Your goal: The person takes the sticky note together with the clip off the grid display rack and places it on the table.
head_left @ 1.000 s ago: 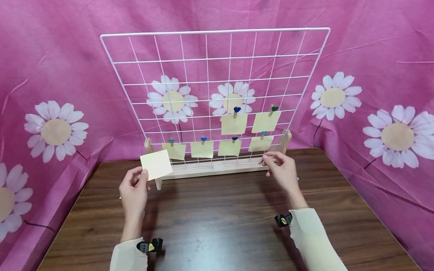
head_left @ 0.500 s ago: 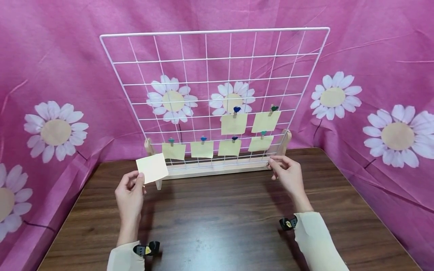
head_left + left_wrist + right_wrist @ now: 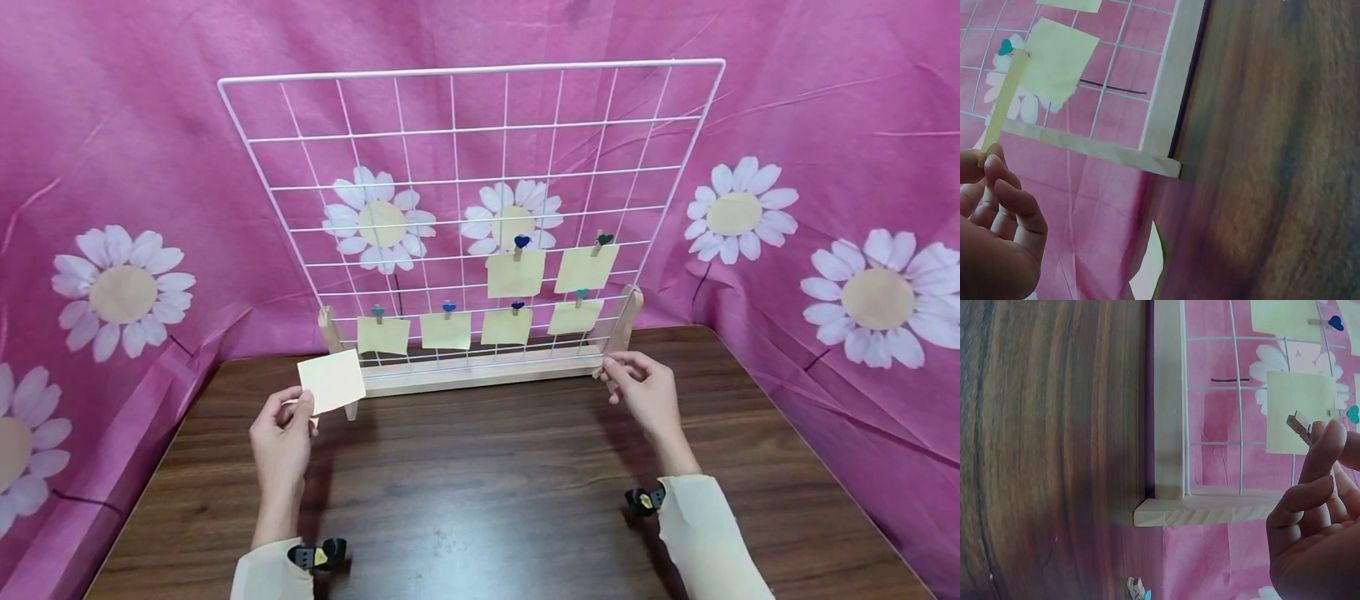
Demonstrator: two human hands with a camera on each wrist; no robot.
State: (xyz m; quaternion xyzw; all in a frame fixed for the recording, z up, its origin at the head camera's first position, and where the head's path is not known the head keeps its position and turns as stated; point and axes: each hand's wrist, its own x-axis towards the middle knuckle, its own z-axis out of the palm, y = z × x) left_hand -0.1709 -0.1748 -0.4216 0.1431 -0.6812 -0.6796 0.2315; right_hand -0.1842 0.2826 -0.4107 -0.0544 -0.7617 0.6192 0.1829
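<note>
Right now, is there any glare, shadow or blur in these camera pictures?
Head view: pale glare on the table, dark shadows falling inward from the left hand and right hand; left wrist view: the table's wood grain looks soft and smeary; right wrist view: the right hand's lower part is in shade.

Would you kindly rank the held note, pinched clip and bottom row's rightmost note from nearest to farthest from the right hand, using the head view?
1. Pinched clip: in the right hand.
2. Bottom row's rightmost note: beyond that hand, slightly left.
3. Held note: far left, in the left hand.
</note>
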